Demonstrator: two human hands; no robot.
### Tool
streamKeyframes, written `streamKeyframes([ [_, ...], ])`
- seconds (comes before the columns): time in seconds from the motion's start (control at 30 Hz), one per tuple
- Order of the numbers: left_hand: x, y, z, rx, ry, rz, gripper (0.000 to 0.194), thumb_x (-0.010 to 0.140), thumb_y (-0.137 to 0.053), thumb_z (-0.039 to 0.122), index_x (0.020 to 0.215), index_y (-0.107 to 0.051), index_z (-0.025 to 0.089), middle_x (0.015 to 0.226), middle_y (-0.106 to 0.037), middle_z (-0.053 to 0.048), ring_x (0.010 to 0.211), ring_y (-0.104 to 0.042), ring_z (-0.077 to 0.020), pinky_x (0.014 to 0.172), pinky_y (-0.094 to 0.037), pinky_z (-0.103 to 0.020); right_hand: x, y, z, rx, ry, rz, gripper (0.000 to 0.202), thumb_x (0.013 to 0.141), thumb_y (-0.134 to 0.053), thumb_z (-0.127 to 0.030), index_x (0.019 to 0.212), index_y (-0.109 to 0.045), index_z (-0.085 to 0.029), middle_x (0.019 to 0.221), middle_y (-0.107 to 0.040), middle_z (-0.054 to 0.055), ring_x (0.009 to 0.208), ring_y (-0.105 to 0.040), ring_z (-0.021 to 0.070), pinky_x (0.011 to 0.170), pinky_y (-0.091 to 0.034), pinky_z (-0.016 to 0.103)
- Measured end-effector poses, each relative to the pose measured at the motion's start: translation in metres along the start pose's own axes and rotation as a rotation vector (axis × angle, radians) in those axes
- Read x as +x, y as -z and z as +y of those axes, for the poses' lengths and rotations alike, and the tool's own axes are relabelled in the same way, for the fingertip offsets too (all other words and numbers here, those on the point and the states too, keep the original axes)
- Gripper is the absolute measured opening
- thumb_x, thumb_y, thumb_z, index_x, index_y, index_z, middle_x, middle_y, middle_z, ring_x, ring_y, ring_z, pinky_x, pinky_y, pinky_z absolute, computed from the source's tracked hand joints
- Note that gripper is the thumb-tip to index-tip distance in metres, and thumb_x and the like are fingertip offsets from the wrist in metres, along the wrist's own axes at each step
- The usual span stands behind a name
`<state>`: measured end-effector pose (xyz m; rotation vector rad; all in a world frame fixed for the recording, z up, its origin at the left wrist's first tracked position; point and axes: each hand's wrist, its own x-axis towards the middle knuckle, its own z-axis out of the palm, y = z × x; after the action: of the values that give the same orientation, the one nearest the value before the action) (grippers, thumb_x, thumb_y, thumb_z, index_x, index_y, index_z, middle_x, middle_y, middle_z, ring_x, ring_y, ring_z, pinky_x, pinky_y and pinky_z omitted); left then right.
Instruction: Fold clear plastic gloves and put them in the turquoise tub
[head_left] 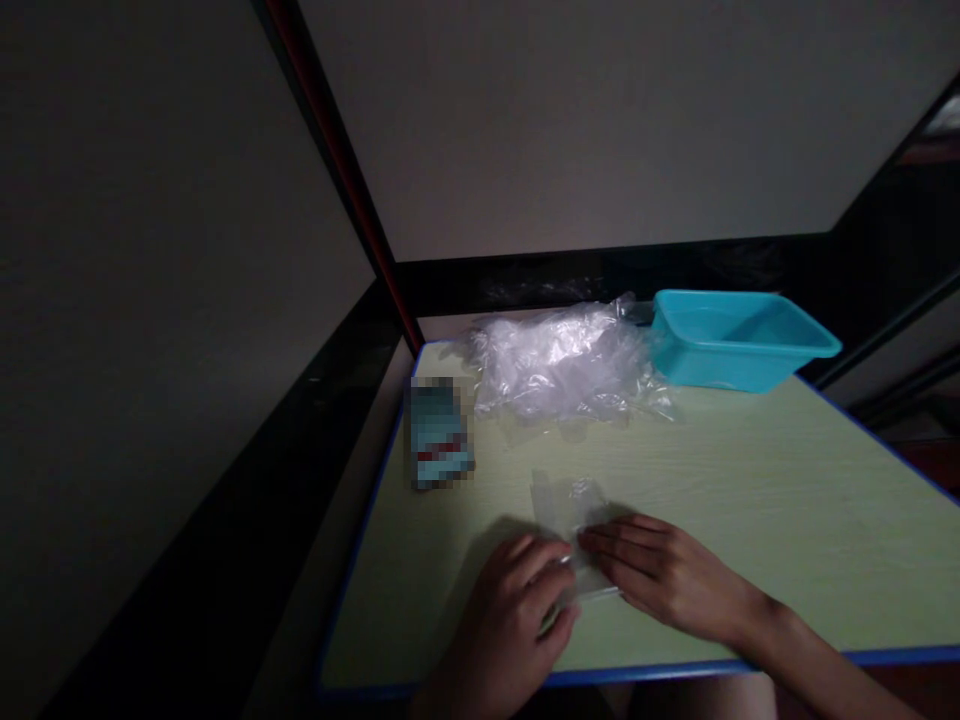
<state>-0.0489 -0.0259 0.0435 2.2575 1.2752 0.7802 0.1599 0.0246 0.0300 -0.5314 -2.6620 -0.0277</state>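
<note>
A small clear plastic bag [555, 503] lies flat on the table in front of me. My left hand [525, 605] is at its left edge, with the fingers curled over the edge and the thumb below; the exact grip is partly hidden. From the right, my right hand [652, 565] rests on the same bag, its fingers stretched out and lying flat across the plastic. Beyond both hands is a crumpled heap of clear plastic bags [566, 365].
A turquoise plastic basin [739, 365] stands at the back right of the blue-edged table [750, 470]. At the left edge lies a pixelated, phone-shaped object [440, 435]. A pale wall panel [600, 130] rises behind the table, with a dark one on the left.
</note>
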Motion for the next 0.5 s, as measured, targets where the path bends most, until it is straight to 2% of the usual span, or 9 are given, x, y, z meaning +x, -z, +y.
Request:
streamKeyframes([
  [0.1, -0.001, -0.003, -0.006, -0.177, 0.150, 0.019, 0.038, 0.060, -0.067, -0.002, 0.091, -0.065, 0.020, 0.104, -0.065, -0.005, 0.098, -0.058, -0.0242, 0.089, -0.045, -0.039, 0.001, 0.004, -0.001, 0.065, -0.047, -0.010, 0.027, 0.093, -0.035, -0.016, 0.095, -0.061, -0.013, 0.101, -0.069, 0.010, 0.090, -0.064, 0.0191, 0.076, -0.051, 0.033],
  [0.23, 0.007, -0.006, -0.013, -0.259, 0.246, 0.048, 0.032, 0.060, -0.066, -0.003, 0.084, -0.066, 0.018, 0.093, -0.068, -0.005, 0.088, -0.062, -0.0210, 0.081, -0.048, -0.032, 0.003, 0.010, 0.000, 0.237, -0.172, -0.068, 0.024, 0.092, -0.035, -0.019, 0.097, -0.058, -0.015, 0.096, -0.068, 0.009, 0.088, -0.063, 0.0188, 0.077, -0.049, 0.033],
  [0.37, 0.019, -0.005, -0.014, -0.310, 0.358, 0.107, 0.019, 0.065, -0.063, 0.002, 0.076, -0.064, 0.017, 0.080, -0.067, -0.004, 0.076, -0.063, -0.0191, 0.071, -0.049, -0.029, 0.012, 0.014, 0.001, 0.427, -0.471, -0.107, 0.021, 0.093, -0.038, -0.027, 0.083, -0.055, -0.019, 0.073, -0.063, 0.003, 0.067, -0.060, 0.0160, 0.060, -0.046, 0.028],
  [0.43, 0.023, -0.005, -0.014, -0.353, 0.411, 0.135, 0.016, 0.068, -0.061, 0.005, 0.079, -0.062, 0.017, 0.076, -0.066, -0.003, 0.072, -0.063, -0.0179, 0.068, -0.050, -0.028, 0.019, 0.013, 0.000, 0.541, -0.631, -0.064, 0.023, 0.092, -0.038, -0.029, 0.076, -0.051, -0.019, 0.064, -0.058, 0.000, 0.056, -0.055, 0.0138, 0.052, -0.040, 0.025],
  [0.5, 0.025, -0.006, -0.014, -0.403, 0.447, 0.160, 0.022, 0.070, -0.059, 0.006, 0.090, -0.058, 0.017, 0.077, -0.065, -0.001, 0.070, -0.064, -0.0164, 0.066, -0.051, -0.027, 0.025, 0.009, -0.001, 0.664, -0.769, 0.022, 0.023, 0.091, -0.039, -0.031, 0.073, -0.049, -0.020, 0.059, -0.056, -0.002, 0.051, -0.052, 0.0129, 0.047, -0.037, 0.024],
])
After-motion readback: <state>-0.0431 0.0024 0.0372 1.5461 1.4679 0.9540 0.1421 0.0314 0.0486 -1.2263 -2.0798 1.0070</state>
